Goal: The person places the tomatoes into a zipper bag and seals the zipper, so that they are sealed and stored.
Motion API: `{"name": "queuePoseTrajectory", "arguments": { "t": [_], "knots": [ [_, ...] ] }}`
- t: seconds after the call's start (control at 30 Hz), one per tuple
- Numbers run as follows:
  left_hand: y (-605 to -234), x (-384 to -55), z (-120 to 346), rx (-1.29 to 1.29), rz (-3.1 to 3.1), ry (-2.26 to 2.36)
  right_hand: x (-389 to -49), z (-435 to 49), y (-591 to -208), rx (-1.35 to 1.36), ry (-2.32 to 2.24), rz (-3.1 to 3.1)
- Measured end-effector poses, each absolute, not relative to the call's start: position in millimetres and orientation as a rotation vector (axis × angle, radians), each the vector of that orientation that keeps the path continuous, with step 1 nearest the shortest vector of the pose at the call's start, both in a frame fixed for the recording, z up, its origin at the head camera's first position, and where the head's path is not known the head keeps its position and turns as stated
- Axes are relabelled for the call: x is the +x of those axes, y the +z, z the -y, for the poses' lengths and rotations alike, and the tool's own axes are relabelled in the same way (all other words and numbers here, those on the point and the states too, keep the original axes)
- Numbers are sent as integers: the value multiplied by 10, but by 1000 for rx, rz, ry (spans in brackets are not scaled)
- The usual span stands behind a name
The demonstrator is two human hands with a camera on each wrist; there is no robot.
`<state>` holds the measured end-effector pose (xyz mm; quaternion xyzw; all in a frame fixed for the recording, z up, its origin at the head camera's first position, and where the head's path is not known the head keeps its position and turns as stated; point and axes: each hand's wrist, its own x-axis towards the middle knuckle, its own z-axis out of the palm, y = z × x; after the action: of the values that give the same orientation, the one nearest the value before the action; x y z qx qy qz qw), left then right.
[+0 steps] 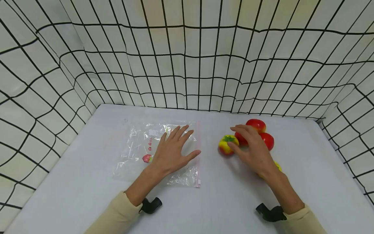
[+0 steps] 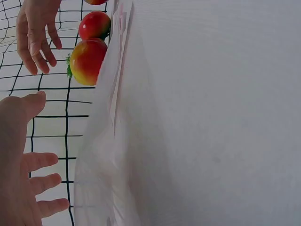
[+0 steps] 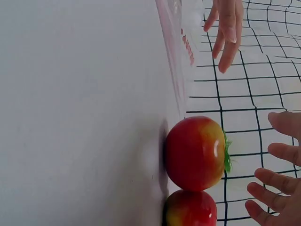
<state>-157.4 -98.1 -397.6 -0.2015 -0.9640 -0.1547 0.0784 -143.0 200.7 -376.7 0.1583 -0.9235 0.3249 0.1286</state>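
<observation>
A clear zip bag (image 1: pixel 131 169) printed with small pink and red pictures lies flat on the left of the table. Above it my left hand (image 1: pixel 170 152) hovers with fingers spread, holding nothing. My right hand (image 1: pixel 255 152) hangs over a group of red-and-yellow tomatoes, fingers loosely bent. Nearest its thumb is a tomato (image 1: pixel 225 149) with a green leafy top. In the right wrist view a gap shows between the fingers and this tomato (image 3: pixel 195 153). Two redder tomatoes (image 1: pixel 255 124) sit behind the hand. A yellowish piece (image 1: pixel 277 166) is mostly hidden under the right wrist.
A black wire grid (image 1: pixel 200 58) over white panels rises at the back and both sides of the white table (image 1: pixel 216 208). Black curved pieces (image 1: pixel 151 206) project from both wrists.
</observation>
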Motion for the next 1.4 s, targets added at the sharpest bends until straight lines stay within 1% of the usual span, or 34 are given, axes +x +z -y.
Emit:
{"name": "queuePoseTrajectory", "arguments": {
  "t": [0.27,0.87,1.4],
  "knots": [
    [-3989,-1568,1033,-611,2913,-518,-1415,-1912,-3771,526,1056,2640],
    [-4028,-1513,1111,-678,2898,-638,-1349,-1754,-3813,546,1187,2663],
    [-4081,-1537,1159,-734,2936,-666,-1349,-1655,-3884,577,1387,2670]
  ]
}}
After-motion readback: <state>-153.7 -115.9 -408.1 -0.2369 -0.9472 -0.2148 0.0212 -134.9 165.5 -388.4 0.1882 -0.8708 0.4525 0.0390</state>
